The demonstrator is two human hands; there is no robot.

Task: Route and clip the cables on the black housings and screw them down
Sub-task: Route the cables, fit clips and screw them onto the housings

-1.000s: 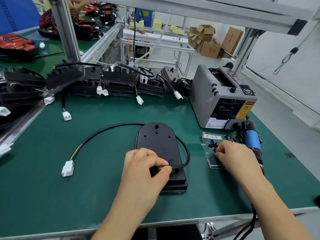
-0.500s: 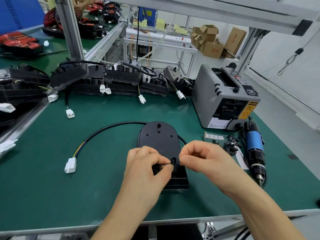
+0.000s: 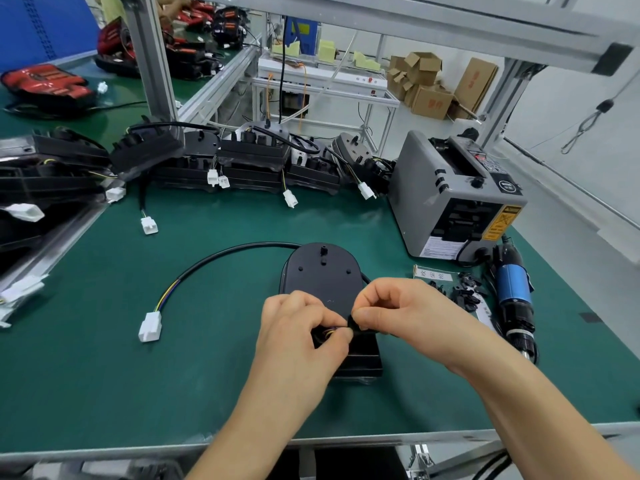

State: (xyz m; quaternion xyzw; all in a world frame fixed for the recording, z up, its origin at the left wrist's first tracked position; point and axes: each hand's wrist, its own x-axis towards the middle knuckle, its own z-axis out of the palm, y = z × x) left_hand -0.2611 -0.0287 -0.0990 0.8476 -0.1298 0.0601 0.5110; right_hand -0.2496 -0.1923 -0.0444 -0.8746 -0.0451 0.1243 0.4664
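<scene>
Housing, matte black, round-ended; clip in right hand, cable in left hand.

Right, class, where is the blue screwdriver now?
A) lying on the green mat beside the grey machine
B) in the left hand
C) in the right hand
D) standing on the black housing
A: the blue screwdriver lies on the green mat beside the grey machine; the right hand pinches a black clip and the left hand holds the cable at the black housing.

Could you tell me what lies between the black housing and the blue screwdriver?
The head view shows small black clips and a white paper label there.
</scene>
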